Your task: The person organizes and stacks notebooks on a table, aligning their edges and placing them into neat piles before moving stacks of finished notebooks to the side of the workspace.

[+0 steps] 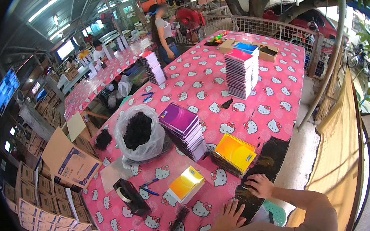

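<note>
My left hand [229,218] lies with its fingers stretched out at the table's near edge, beside a black mat [270,155]. On that mat rests my right hand [260,186], fingers apart and slightly bent, holding nothing that shows. Just beyond it sits a short stack of yellow spiral notebooks [235,152]. A smaller yellow-orange pile of notebooks [185,183] stands ahead of my left hand. Loose black spiral coils [179,219] lie to the left of that hand. Farther off rises a leaning stack of purple notebooks [179,118].
A clear plastic bag [150,152] holds black coils. Left of centre are a black tape dispenser [131,197] and blue-handled pliers [149,188]. Tall notebook stacks [240,74] stand farther back. Cartons [74,164] crowd the left; a person [164,33] stands beyond the table.
</note>
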A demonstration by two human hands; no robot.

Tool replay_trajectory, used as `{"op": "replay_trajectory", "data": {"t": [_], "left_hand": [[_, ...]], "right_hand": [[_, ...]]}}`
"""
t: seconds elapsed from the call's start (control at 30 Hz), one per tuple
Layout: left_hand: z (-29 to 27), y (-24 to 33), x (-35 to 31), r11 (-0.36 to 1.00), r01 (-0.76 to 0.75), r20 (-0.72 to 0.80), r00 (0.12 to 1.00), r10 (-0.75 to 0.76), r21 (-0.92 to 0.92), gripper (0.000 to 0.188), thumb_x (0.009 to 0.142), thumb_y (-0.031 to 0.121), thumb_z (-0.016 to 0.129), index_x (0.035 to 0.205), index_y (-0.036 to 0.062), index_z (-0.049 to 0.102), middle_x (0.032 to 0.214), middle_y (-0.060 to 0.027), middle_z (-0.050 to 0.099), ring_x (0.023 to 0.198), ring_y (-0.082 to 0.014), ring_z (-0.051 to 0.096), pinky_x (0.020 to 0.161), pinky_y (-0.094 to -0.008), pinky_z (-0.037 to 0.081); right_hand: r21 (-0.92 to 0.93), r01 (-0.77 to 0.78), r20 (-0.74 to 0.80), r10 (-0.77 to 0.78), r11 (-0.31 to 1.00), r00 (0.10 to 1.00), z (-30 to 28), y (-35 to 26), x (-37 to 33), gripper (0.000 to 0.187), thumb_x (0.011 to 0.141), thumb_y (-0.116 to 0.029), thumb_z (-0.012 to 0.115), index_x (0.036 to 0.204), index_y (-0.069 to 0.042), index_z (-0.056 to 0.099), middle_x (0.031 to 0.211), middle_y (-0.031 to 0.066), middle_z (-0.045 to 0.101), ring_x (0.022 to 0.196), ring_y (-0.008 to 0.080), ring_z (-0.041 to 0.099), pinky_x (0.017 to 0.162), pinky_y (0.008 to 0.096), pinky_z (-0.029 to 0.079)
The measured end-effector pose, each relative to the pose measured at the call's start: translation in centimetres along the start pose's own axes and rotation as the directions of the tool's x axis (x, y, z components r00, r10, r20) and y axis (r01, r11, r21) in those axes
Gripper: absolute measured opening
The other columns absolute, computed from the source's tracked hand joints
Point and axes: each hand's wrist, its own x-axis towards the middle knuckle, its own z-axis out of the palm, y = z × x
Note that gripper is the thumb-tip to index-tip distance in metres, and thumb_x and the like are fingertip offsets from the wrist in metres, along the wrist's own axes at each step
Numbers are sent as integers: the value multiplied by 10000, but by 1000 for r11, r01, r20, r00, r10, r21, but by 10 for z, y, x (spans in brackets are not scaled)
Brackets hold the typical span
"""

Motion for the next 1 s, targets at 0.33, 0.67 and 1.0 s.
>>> {"op": "replay_trajectory", "data": {"t": [0.33, 0.67, 1.0], "left_hand": [[-7, 1, 6, 1000, -10, -55, 998, 10, 1, 661, 950, 507, 514, 1458, 88, 448, 1500, -288, 367, 1366, -474, 383, 1055, -658, 341], [-8, 0, 6, 999, -23, -65, 998, 26, 49, 653, 946, 512, 516, 1445, 93, 468, 1475, -275, 406, 1332, -462, 424, 1042, -638, 364], [-12, 1, 7, 998, -25, -52, 998, 27, 50, 659, 943, 509, 523, 1448, 90, 461, 1478, -276, 401, 1333, -458, 419, 1042, -630, 361]], "right_hand": [[-62, -46, 68, 50, 997, 996, 0, -4, 5, 423, 839, -293, 668, 1228, -144, 595, 1281, 105, 541, 1222, 298, 521, 1005, 474, 407], [-68, -54, 63, 58, 996, 996, 2, -3, 4, 411, 825, -291, 669, 1208, -152, 613, 1266, 100, 545, 1206, 294, 527, 999, 464, 418], [-47, -55, 69, 59, 997, 996, 1, -2, 5, 418, 827, -298, 664, 1215, -156, 607, 1270, 95, 546, 1207, 293, 530, 1003, 470, 412]]}}
